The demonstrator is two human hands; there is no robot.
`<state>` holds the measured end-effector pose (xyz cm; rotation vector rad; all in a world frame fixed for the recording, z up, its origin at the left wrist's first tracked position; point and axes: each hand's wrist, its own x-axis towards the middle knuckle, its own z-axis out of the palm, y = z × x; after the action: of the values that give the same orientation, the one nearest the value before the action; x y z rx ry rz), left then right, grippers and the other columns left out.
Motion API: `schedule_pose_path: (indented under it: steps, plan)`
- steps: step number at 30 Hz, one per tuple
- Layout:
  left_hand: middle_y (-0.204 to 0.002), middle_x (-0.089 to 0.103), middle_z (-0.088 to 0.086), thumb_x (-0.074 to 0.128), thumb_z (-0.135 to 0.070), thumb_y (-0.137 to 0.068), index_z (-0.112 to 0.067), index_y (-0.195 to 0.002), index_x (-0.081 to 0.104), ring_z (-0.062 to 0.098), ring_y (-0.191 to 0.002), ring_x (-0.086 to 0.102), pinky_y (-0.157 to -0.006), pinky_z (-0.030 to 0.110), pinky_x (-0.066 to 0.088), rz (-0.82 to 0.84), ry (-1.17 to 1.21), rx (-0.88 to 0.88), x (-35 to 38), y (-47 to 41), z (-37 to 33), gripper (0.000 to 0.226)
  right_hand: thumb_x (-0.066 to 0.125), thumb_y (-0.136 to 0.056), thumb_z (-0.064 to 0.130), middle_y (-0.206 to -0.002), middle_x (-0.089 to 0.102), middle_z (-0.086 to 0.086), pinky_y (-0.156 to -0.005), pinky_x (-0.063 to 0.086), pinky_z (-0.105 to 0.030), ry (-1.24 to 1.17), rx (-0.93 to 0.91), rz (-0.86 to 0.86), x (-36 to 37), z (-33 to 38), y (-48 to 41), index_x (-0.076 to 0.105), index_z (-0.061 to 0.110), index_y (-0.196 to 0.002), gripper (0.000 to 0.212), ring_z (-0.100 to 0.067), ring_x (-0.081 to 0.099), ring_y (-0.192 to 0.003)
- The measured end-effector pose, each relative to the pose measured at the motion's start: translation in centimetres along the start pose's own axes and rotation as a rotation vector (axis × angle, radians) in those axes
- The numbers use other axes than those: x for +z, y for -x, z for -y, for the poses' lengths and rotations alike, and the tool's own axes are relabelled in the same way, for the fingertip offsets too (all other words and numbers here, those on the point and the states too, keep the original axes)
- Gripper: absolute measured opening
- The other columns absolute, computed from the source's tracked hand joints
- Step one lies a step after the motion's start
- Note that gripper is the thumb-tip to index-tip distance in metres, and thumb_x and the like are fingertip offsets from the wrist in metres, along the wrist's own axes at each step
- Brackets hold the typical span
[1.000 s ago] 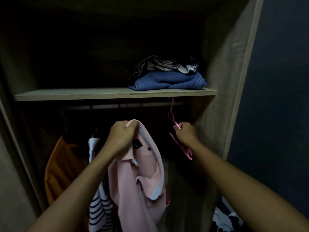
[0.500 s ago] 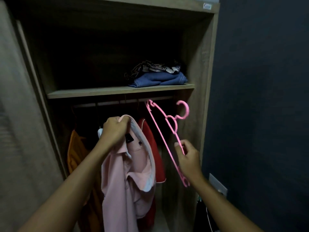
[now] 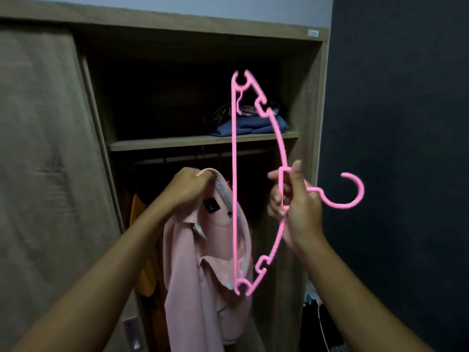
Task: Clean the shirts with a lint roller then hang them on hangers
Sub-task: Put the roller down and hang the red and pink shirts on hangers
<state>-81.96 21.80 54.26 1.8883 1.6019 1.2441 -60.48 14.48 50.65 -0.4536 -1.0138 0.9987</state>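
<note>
While the left hand (image 3: 189, 185) bunches the limp shirt (image 3: 203, 265) by its collar before the wardrobe (image 3: 193, 29), the right hand (image 3: 295, 207) pinches the hanger (image 3: 234, 174) at its neck; light, stiff plastic, best held there.

The left hand (image 3: 189, 188) holds the shirt (image 3: 203, 262) by its collar before the lower opening of the wardrobe (image 3: 317, 97). Just to its right, the right hand (image 3: 297, 212) holds the hanger (image 3: 234, 174) at the neck, turned on its side, bar upright between the hands and crossing the shirt's right edge, hook pointing right toward the wall (image 3: 406, 123). Behind them a shelf (image 3: 157, 144) carries folded clothes (image 3: 251, 125) at its right end, a rail (image 3: 182, 158) runs just under it, a garment (image 3: 137, 209) hangs behind the shirt to its left, and a door (image 3: 38, 148) stands left of the opening.
</note>
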Motion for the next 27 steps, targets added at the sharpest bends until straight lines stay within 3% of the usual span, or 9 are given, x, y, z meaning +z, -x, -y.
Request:
schedule_pose_path:
  steps: [6, 10, 13, 16, 19, 22, 24, 26, 27]
  plan:
    - [-0.057, 0.043, 0.000, 0.056, -0.048, -0.085, -0.020, -0.065, 0.053, 0.012, -0.054, 0.036, -0.052, 0.029, 0.030, 0.122, -0.093, 0.158, -1.9, 0.9, -4.0, 0.035, 0.043, -0.086, 0.064, -0.050, 0.051, 0.000, -0.043, 0.036, -0.025, 0.097, -0.288, -0.110, 4.2, 3.7, -0.1, 0.071, 0.017, -0.078, 0.055, -0.016, 0.045, -0.044]
    - [-0.068, 0.065, 0.003, 0.061, -0.042, -0.090, -0.007, -0.080, 0.070, 0.011, -0.063, 0.052, -0.058, 0.029, 0.044, 0.185, 0.004, 0.231, -3.9, 1.4, -6.8, 0.037, 0.046, -0.086, 0.061, -0.053, 0.056, -0.002, -0.052, 0.045, -0.024, 0.173, -0.372, -0.148, 4.7, 2.5, -1.0, 0.071, 0.019, -0.073, 0.051, -0.016, 0.050, -0.048]
    - [-0.092, 0.076, 0.010, 0.064, -0.041, -0.085, -0.007, -0.102, 0.074, 0.015, -0.080, 0.066, -0.075, 0.035, 0.055, 0.151, 0.029, 0.256, -6.3, 0.8, -7.4, 0.039, 0.055, -0.087, 0.050, -0.052, 0.056, -0.001, -0.053, 0.045, -0.022, 0.300, -0.374, -0.063, 3.7, 0.2, -1.6, 0.068, 0.009, -0.068, 0.047, -0.012, 0.051, -0.047]
    - [-0.100, 0.074, 0.006, 0.061, -0.029, -0.073, -0.014, -0.103, 0.072, 0.023, -0.094, 0.070, -0.088, 0.043, 0.057, 0.076, -0.279, 0.265, -9.5, 0.0, -5.7, 0.035, 0.066, -0.092, 0.034, -0.062, 0.061, -0.007, -0.064, 0.047, -0.030, 0.566, -0.398, 0.080, 1.1, -1.2, -3.6, 0.071, 0.005, -0.065, 0.039, -0.012, 0.057, -0.059]
    - [-0.100, 0.067, 0.003, 0.066, -0.015, -0.078, -0.021, -0.106, 0.067, 0.022, -0.090, 0.063, -0.077, 0.031, 0.049, -0.007, -0.560, 0.154, -11.6, 0.0, -2.5, 0.029, 0.067, -0.093, 0.032, -0.072, 0.061, -0.004, -0.078, 0.047, -0.034, 0.958, -0.369, 0.278, -0.9, -0.1, -5.5, 0.074, 0.009, -0.066, 0.035, -0.011, 0.057, -0.081]
    - [-0.089, 0.066, 0.005, 0.072, -0.011, -0.078, -0.016, -0.092, 0.066, 0.023, -0.082, 0.062, -0.071, 0.030, 0.047, -0.091, -0.601, 0.073, -12.3, 0.2, 0.3, 0.016, 0.064, -0.092, 0.043, -0.073, 0.060, -0.003, -0.081, 0.048, -0.038, 1.183, -0.281, 0.485, -1.3, 1.2, -6.6, 0.071, 0.010, -0.068, 0.041, -0.014, 0.055, -0.084]
    - [-0.084, 0.067, 0.007, 0.071, -0.009, -0.078, -0.015, -0.081, 0.063, 0.022, -0.075, 0.062, -0.067, 0.032, 0.052, -0.116, -0.563, 0.057, -12.2, 0.3, 0.9, 0.011, 0.055, -0.087, 0.064, -0.074, 0.057, 0.000, -0.079, 0.048, -0.043, 1.357, -0.244, 0.599, -1.0, 1.6, -7.1, 0.067, 0.019, -0.068, 0.051, -0.014, 0.053, -0.081]
    - [-0.078, 0.063, 0.008, 0.068, -0.003, -0.080, -0.013, -0.075, 0.059, 0.019, -0.068, 0.058, -0.057, 0.029, 0.047, -0.128, -0.511, 0.030, -12.1, 0.4, 0.9, 0.014, 0.045, -0.075, 0.086, -0.083, 0.054, 0.002, -0.079, 0.049, -0.043, 1.427, -0.156, 0.641, -0.6, 2.3, -7.5, 0.064, 0.025, -0.070, 0.064, -0.015, 0.053, -0.082]
    - [-0.073, 0.060, 0.008, 0.066, -0.001, -0.080, -0.011, -0.072, 0.057, 0.018, -0.064, 0.055, -0.054, 0.027, 0.044, -0.134, -0.491, 0.017, -12.0, 0.4, 0.8, 0.016, 0.047, -0.071, 0.088, -0.086, 0.055, 0.000, -0.078, 0.051, -0.044, 1.420, -0.110, 0.647, -0.3, 2.9, -7.8, 0.064, 0.026, -0.071, 0.064, -0.018, 0.055, -0.082]
